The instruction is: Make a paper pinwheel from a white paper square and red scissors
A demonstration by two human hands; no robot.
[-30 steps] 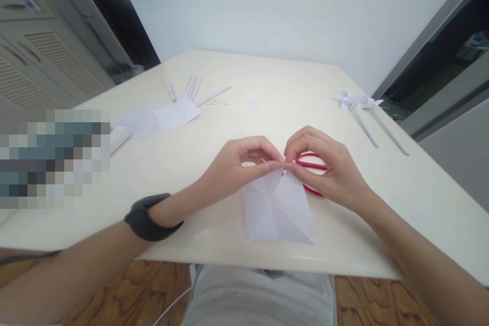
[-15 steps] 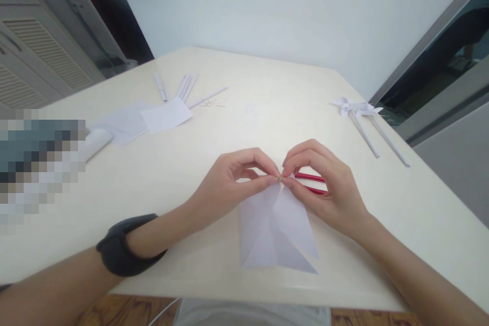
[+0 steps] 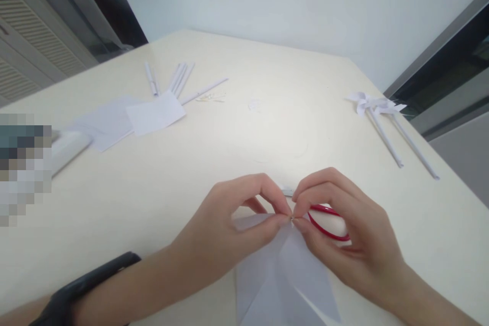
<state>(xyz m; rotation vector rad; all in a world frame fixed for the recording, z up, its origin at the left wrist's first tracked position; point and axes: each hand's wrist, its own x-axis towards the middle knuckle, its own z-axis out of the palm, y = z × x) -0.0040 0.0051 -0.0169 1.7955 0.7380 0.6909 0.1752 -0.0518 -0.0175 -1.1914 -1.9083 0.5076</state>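
Both grips pinched shut: left hand [image 3: 225,229] and right hand [image 3: 344,234] fingertips meet on top corner of white folded paper [image 3: 282,280], which lies on counter [image 3: 237,132] just below grips. Red scissors [image 3: 328,221] under right hand. Paper pinwheels [image 3: 376,107] well apart, far right.

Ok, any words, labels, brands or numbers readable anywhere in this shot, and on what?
None can be read.
The folded white paper pinched by both hands is blank.
The loose paper squares far left show no print.
The red-handled scissors and black wristband show no brand.
The pixelated patch at the left edge is unreadable.
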